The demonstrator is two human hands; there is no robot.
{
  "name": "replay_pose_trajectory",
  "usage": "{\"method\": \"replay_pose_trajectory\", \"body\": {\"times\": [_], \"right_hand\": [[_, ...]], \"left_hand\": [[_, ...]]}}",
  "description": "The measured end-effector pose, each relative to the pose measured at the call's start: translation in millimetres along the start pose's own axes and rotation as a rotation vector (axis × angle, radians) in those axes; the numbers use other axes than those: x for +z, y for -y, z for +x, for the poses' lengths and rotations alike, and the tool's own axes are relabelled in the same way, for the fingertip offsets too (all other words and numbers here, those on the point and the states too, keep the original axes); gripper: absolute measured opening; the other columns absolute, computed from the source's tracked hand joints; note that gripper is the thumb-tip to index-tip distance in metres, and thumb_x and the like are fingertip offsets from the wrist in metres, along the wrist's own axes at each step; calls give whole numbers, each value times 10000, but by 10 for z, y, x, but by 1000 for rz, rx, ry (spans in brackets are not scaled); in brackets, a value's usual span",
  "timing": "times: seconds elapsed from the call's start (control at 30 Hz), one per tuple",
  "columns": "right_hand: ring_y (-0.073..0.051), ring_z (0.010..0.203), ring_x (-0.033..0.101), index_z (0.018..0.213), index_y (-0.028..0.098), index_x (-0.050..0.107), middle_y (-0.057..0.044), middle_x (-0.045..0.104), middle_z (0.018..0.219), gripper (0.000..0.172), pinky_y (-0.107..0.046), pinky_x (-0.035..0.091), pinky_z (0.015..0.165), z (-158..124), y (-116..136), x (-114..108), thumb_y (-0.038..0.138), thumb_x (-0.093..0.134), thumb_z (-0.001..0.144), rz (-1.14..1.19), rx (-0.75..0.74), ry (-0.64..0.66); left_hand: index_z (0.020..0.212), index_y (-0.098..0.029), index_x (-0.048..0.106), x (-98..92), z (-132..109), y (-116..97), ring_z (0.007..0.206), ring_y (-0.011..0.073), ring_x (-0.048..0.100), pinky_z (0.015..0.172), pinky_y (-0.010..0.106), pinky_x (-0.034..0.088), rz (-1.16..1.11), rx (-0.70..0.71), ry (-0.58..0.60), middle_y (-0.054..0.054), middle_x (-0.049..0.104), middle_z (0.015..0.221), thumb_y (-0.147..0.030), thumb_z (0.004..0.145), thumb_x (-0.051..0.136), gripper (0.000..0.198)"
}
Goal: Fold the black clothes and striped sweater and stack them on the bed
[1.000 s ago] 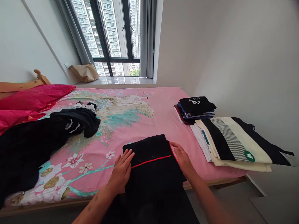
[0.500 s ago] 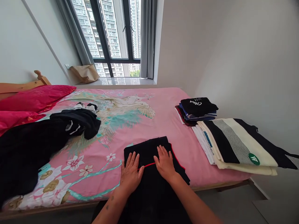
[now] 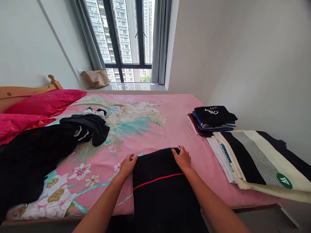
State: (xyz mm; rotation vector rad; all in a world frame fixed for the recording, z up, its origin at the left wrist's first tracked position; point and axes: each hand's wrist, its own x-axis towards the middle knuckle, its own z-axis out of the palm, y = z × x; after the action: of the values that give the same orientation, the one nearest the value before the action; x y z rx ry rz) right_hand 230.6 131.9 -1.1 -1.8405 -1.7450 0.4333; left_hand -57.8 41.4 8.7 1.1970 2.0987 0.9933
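Observation:
A folded black garment with red piping [image 3: 157, 194] lies at the front edge of the bed, and its lower part runs down towards me. At its far left corner, my left hand [image 3: 128, 165] is closed, thumb uppermost, pinching the cloth. My right hand [image 3: 182, 158] grips the far right corner, its thumb on top and some fingers tucked out of sight. A thin red line crosses the cloth between my forearms.
A pile of dark folded clothes [image 3: 215, 116] sits at the bed's right side. Nearer is a stack topped by a cream and black striped shirt [image 3: 262, 161]. Loose black clothes [image 3: 48, 152] and red pillows [image 3: 48, 103] occupy the left. A paper bag [image 3: 96, 78] rests by the window.
Both hands have gone from lying flat on the black garment to holding its far corners. The top layer looks straighter and wider. The view has shifted slightly.

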Motion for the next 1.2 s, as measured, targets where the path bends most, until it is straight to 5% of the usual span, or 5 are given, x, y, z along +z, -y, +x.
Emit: {"method": "replay_pose_trajectory", "body": {"times": [0.33,0.53,0.87,1.07,1.2], "right_hand": [[-246,1271,385,1226,166,512,-98,537,1293,380,-508,115,1104,-409,500,-92,247,386,877,20,-401,-73],[-209,1381,233,1352,189,446,-54,421,1426,469,-455,31,1145,-959,1025,181,380,301,949,5,-731,394],[-210,1417,86,1461,146,211,-36,152,1528,633,-489,62,1142,-1109,552,-111,516,152,950,-162,-472,417],[-203,1415,101,1446,181,273,-24,190,1524,566,-481,47,1142,-1184,234,-379,459,199,958,-249,-445,362],[-203,1412,118,1451,198,248,-15,174,1527,562,-503,34,1133,-1116,-109,-440,452,230,950,-320,-384,417]], "left_hand": [[1070,-187,615,119,-213,-49,1140,233,527,1011,350,354,65,158,-195,106,626,1157,-342,869,382,345],[1351,-236,428,168,-467,-128,1375,247,270,1120,538,45,398,287,128,63,421,1438,-240,887,346,471],[1411,-196,335,161,-493,-246,1402,233,199,1092,621,80,624,159,144,52,320,1488,-301,925,245,505],[1433,-190,297,224,-946,-331,1404,220,192,1127,551,-27,696,564,77,42,273,1506,-359,935,271,526],[1433,-207,293,274,-1065,-221,1399,247,206,1110,594,36,712,519,185,36,257,1510,-461,921,291,572]]}}
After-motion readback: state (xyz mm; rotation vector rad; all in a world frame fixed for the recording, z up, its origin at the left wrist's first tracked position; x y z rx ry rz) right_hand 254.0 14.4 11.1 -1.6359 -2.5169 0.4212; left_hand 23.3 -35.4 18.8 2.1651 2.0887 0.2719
